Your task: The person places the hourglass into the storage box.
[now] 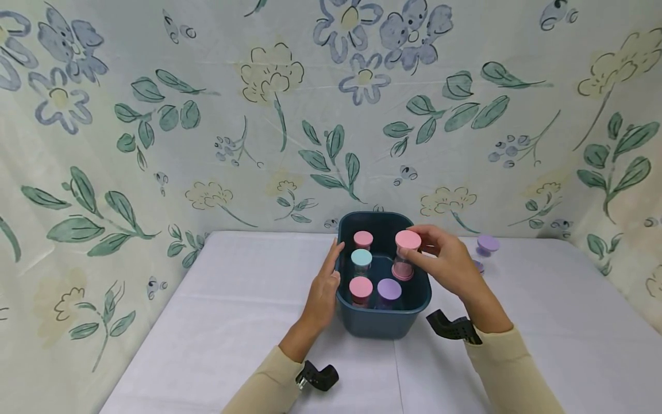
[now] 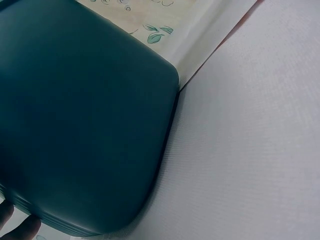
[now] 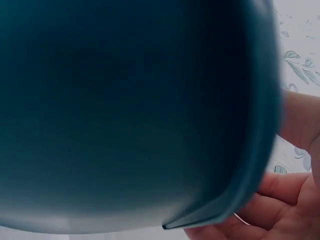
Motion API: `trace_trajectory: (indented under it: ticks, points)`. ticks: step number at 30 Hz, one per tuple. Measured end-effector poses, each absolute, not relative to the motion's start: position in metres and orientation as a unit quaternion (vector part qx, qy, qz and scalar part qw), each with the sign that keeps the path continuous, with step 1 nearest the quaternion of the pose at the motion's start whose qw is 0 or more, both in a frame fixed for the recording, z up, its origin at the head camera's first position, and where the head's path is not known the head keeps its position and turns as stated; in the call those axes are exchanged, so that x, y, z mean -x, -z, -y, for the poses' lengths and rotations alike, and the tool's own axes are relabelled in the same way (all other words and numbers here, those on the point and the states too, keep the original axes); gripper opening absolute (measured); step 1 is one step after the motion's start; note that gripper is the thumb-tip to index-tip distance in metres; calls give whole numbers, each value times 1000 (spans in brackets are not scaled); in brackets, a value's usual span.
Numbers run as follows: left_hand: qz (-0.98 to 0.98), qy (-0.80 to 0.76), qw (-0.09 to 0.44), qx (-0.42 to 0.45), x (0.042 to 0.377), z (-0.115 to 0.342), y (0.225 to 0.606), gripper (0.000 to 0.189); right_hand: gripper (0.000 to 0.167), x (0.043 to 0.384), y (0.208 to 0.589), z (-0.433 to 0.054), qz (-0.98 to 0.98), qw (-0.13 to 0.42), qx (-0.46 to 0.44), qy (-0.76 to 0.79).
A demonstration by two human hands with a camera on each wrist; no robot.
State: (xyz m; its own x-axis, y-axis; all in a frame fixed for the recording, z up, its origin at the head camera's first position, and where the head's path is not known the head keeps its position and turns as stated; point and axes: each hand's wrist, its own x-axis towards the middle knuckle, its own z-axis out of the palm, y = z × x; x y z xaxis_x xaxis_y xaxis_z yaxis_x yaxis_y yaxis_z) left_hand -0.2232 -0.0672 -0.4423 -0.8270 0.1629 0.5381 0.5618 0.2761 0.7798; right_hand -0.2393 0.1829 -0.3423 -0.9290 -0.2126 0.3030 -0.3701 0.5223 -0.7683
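Note:
My right hand [image 1: 445,259] pinches a small clear cylinder with pink caps at both ends [image 1: 407,240] between thumb and fingers. It stands upright inside the right part of a dark teal plastic bin [image 1: 383,325]. My left hand [image 1: 323,293] rests against the bin's left wall, fingers stretched along it, with fingertips [image 2: 25,229] at the rim in the left wrist view. Also inside the bin are pink-topped cylinders [image 1: 363,239], a light-blue-topped one [image 1: 361,257] and a purple-topped one [image 1: 389,289]. The bin wall [image 3: 125,125] hides the held piece in the right wrist view.
Behind my right hand, two purple pieces [image 1: 488,245] are on the white-covered table [image 1: 248,299], one partly hidden. A flowered cloth [image 1: 289,115] hangs along the table's back edge, close behind the bin.

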Motion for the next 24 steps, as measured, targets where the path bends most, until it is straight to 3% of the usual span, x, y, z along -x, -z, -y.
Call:
trace_trajectory:
  ticks: [24]
  points:
    - [774,560,177,239,227,69,442,54,54,252,363,-171,907,117,-189,-357]
